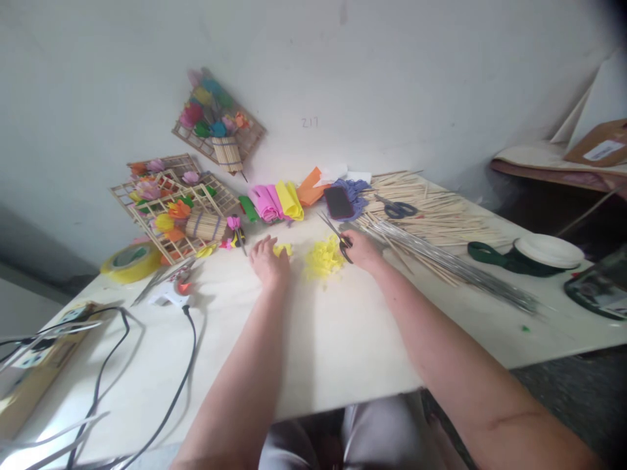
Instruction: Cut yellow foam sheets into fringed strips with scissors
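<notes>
Scissors [344, 241] are clasped in the right grip [360, 250]; yellow scraps [323, 259] are heaped between it and the spread left grip [269, 260].

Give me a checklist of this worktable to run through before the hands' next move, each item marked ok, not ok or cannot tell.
1. Scissors held in the right hand: ok.
2. Left hand clear of the blades: ok.
3. Yellow pieces all in one pile: not ok, some lie by the left hand.
4. Phone off the yellow pile: ok, behind it.
5. White corded tool switched off: cannot tell.
</notes>
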Demonstrator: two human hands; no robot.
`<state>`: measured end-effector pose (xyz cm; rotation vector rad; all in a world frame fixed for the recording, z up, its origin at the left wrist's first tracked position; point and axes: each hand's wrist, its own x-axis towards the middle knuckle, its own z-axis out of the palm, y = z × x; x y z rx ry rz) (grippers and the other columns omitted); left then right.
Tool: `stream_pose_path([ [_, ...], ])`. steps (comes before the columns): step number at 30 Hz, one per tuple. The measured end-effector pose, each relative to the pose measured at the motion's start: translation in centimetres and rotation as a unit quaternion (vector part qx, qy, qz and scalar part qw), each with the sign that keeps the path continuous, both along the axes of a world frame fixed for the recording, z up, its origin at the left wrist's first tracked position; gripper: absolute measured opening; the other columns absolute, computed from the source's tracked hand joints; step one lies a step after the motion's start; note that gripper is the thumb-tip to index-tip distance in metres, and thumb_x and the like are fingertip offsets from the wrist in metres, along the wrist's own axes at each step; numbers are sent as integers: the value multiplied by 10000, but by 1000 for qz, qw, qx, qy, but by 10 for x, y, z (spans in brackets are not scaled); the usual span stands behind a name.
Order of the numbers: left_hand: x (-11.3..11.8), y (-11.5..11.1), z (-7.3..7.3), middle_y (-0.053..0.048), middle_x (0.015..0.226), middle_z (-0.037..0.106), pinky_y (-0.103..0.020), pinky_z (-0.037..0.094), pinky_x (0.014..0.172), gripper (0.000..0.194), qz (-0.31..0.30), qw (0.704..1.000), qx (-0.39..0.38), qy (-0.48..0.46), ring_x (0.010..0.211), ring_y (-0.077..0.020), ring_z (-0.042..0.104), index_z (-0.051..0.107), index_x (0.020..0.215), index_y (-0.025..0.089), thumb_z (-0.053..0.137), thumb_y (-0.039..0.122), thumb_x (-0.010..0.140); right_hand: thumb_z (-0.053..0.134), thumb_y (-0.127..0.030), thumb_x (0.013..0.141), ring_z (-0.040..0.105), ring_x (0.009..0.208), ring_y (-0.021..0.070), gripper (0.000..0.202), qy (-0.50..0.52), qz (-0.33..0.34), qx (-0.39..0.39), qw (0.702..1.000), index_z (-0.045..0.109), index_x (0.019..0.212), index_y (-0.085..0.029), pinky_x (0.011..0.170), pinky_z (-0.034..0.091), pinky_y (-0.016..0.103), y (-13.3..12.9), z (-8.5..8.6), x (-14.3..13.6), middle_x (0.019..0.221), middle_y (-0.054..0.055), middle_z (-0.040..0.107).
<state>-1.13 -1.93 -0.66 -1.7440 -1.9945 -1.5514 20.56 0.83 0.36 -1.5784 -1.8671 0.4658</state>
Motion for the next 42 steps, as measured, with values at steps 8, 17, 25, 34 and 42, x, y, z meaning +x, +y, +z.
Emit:
stream_pose_path([
  [8, 27, -2, -6, -130, 1050, 598, -405, 310, 848, 267, -186, 966, -36, 175, 985, -292, 479, 607, 986, 202, 534, 307, 752, 596, -243, 685, 595, 810, 182, 314, -11, -37, 5, 999, 609, 999, -240, 636, 425, 244, 5, -4, 7, 901, 31, 668],
  [17, 45, -4, -6, -100, 1013, 599, -356, 324, 799, 257, -316, 897, -72, 301, 932, -235, 487, 621, 974, 256, 449, 358, 812, 584, -213, 681, 601, 799, 185, 339, -56, -11, -18, 998, 597, 1019, -235, 598, 404, 245, -1, 0, 2, 904, 31, 672],
  [25, 45, -7, 2, -106, 869, 579, -342, 384, 771, 144, -315, 916, -83, 235, 872, -225, 492, 616, 813, 199, 537, 302, 752, 559, -302, 716, 605, 799, 192, 319, -85, -9, -21, 996, 583, 1028, -238, 588, 392, 258, 2, -2, 0, 866, 27, 674],
  [34, 45, -7, 2, -99, 861, 585, -334, 411, 756, 145, -229, 919, -109, 301, 862, -220, 499, 603, 803, 161, 495, 224, 730, 551, -295, 710, 597, 796, 194, 308, -85, -32, -3, 996, 589, 1010, -243, 626, 414, 264, 7, -6, 1, 884, 27, 665],
  [42, 41, -8, 4, -105, 889, 601, -341, 399, 764, 429, -248, 937, -107, 220, 846, -218, 527, 553, 1022, 146, 425, 482, 787, 578, -187, 625, 583, 690, 163, 335, 74, -8, 55, 996, 595, 959, -190, 605, 425, 255, 20, -14, 16, 765, 12, 657],
])
